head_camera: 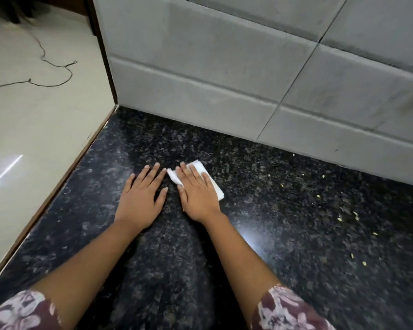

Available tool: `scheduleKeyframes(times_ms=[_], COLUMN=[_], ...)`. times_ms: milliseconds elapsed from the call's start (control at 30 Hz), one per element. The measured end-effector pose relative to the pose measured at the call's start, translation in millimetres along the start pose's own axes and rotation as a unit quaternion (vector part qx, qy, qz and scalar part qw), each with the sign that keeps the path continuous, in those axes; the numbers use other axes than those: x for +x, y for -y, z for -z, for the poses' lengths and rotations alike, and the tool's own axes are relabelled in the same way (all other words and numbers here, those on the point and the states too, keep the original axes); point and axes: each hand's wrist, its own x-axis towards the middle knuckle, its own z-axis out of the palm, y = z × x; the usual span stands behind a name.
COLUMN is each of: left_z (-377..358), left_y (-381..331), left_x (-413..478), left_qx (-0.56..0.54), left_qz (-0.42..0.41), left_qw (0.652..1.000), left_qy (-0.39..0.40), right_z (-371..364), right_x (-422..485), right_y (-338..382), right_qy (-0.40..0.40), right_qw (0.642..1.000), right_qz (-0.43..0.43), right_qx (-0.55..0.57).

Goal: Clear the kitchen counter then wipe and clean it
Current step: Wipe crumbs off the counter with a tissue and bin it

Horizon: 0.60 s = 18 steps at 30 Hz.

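Straight fingers (191, 173) of right hand (198, 194) pressed flat on folded white cloth (218, 190), cloth edges peeking past fingertips. Just left of them, left hand (141, 198) spread palm-down, holding nothing, on dark speckled tabletop (296, 246). Pale crumbs (355, 214) scattered well right of fingers.

Grey tiled wall (224, 67) fills the top centre and right of the frame, with raised horizontal bands, dark grout lines and smudges. A dark brown vertical frame edge (100, 44) ends it on the left. The left side shows a glossy beige floor (34, 127) with a thin black cord (29, 80) looping across it and a white light streak (5, 171). Dark blurred shapes (10, 10) sit at the upper left.
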Motion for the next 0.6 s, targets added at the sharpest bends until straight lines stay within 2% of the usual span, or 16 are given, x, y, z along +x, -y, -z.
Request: scheduleKeyframes(times_ms=[133,267,367,467,500,533,600], left_z=[0,-1,-1,0,1,1,2], left_y=[0,1,0,-1,-1,-1,-1], left_x=[2,2,2,2,1,2,2], left_qx=[-0.004,-0.016,-0.017,-0.019,-0.019,-0.020,-0.022], left_qz=[0.004,0.005,0.007,0.008,0.009,0.011,0.011], left_qw=[1.000,1.000,1.000,1.000,1.000,1.000,1.000], left_qy=[-0.003,0.001,0.001,0.004,0.004,0.004,0.005], right_z=[12,30,46,59,59,56,37], right_x=[23,-4,-35,-49,-47,-44,-40], right_y=[-35,-106,-160,-178,-169,-152,-107], right_qy=[-0.011,-0.044,-0.064,-0.106,-0.120,-0.120,-0.062], right_qw=[0.999,0.985,0.959,0.916,0.916,0.934,0.988], right_qz=[-0.053,-0.164,-0.276,-0.386,-0.380,-0.334,-0.136], right_qx=[0.004,-0.019,-0.010,0.039,0.039,0.035,0.030])
